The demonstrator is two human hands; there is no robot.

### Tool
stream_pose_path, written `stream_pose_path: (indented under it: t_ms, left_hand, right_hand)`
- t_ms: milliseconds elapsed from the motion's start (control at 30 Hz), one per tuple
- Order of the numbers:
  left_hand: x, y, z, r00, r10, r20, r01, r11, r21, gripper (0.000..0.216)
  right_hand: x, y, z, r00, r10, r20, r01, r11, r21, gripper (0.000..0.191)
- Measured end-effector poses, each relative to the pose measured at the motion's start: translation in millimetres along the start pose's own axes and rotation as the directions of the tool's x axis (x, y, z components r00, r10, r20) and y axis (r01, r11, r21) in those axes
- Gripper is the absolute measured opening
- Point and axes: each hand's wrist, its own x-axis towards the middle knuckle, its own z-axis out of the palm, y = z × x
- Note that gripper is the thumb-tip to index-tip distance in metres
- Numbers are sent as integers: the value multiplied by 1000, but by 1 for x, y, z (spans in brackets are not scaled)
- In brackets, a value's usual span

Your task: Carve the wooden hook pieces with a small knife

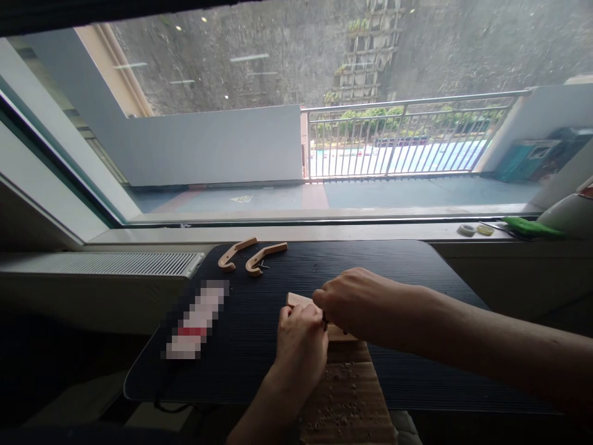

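Observation:
My left hand [300, 343] is closed over a light wooden piece [296, 301] that lies on a cardboard sheet [345, 389] on the black table [241, 346]. My right hand [352, 301] reaches in from the right, its fingers curled shut over the same piece, pinching something small and dark that I cannot make out. Only the far end of the wooden piece shows beyond my fingers. Wood shavings are scattered on the cardboard near my left wrist.
Two curved wooden hooks [235, 252] [265, 256] lie at the table's far edge, a small dark screw beside the right one. A blurred-out strip [197, 320] lies at left. A radiator grille [106, 264] adjoins the table. Tape rolls [475, 230] and a green item [530, 227] sit on the windowsill.

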Motion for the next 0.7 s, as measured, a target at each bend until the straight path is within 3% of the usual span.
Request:
stream_pose_path:
  t_ms: [200, 367, 567, 700]
  left_hand:
    - [-1, 0, 0, 1000, 0, 22, 0, 1000, 12, 13]
    - [-1, 1, -1, 999, -9, 36, 8, 1000, 24, 17]
    - [0, 0, 1, 1000, 6, 11, -6, 1000, 18, 19]
    - [0, 2, -1, 999, -10, 31, 9, 1000, 14, 18]
  right_hand:
    - [2, -1, 6, 996, 28, -81, -33, 997, -69, 2]
    - [-3, -1, 0, 995, -5, -95, 2, 999, -38, 12]
    - [-4, -2, -6, 999, -34, 4, 34, 999, 2, 13]
    - [-3, -1, -3, 1000, -24, -5, 25, 1000, 4, 12]
